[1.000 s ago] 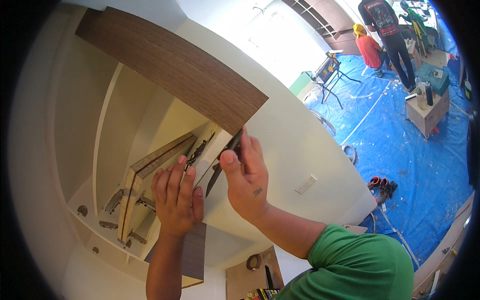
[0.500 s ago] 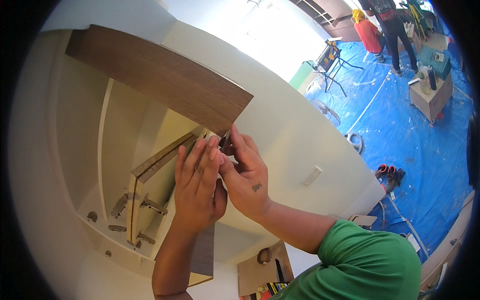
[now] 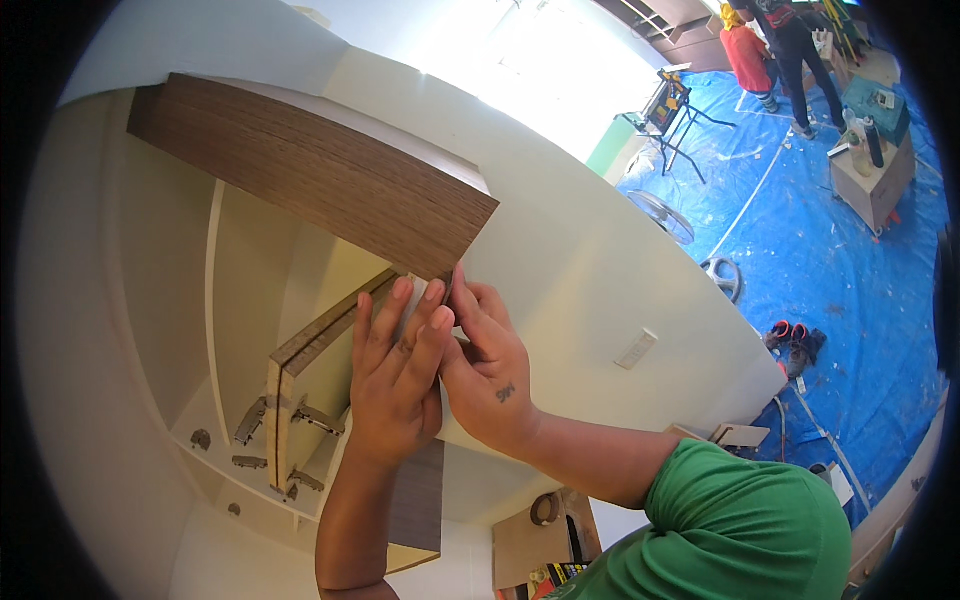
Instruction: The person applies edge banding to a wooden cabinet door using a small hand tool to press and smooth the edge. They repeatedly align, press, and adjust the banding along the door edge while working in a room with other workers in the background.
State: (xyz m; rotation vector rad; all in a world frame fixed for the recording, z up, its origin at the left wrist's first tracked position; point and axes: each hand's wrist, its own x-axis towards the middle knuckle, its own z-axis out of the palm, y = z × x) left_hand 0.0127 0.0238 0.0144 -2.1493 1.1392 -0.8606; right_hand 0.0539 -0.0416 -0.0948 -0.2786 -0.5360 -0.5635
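A brown wood-grain panel [image 3: 310, 170] slopes down across the cabinet front to a corner just above my hands. My right hand [image 3: 490, 370] is closed in a pinch at that corner, on a thin dark strip [image 3: 447, 288] that is mostly hidden by fingers. Beside it, my left hand [image 3: 395, 385] lies with its fingers stretched out and its edge against my right hand. Behind the left fingers stands a thick board [image 3: 300, 355] with a layered edge and metal hinges [image 3: 320, 418]. Whether the left fingertips touch the panel or the board, I cannot tell.
The pale cabinet interior [image 3: 165, 290] opens at left, with a cream wall [image 3: 570, 290] to the right. Below are a tape roll [image 3: 545, 509] and a board. Blue sheeting [image 3: 760, 230] covers the floor, bearing a saw stand [image 3: 672, 118], shoes [image 3: 797, 347] and a box [image 3: 875, 185]; two people are beyond.
My right hand has moved slightly down and left, closer to the panel corner, and less of the dark strip shows. My left fingers have shifted slightly. The whole view has tilted a little.
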